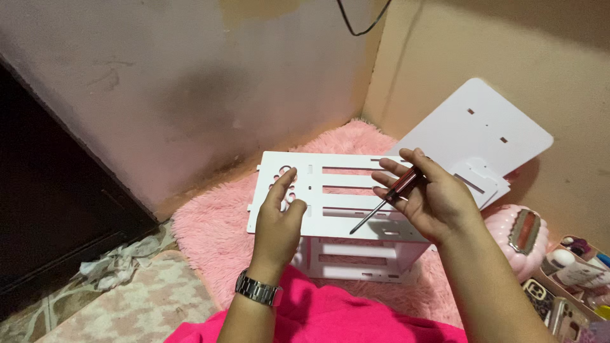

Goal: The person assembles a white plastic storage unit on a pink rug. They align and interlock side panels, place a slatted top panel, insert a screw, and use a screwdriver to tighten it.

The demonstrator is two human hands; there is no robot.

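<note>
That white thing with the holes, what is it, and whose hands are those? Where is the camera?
The camera sits on a person's head and looks down, so you see that person's own two hands. The left hand, with a metal watch on the wrist, rests on a white panel that has long slots and round holes cut in it. The panel lies on top of a small white rack, which stands on a fluffy pink rug. The right hand holds a screwdriver with a reddish handle, its tip pointing down at the panel. Another white board leans against the wall behind. On the right are a pink round thing and a box of small items.
</note>
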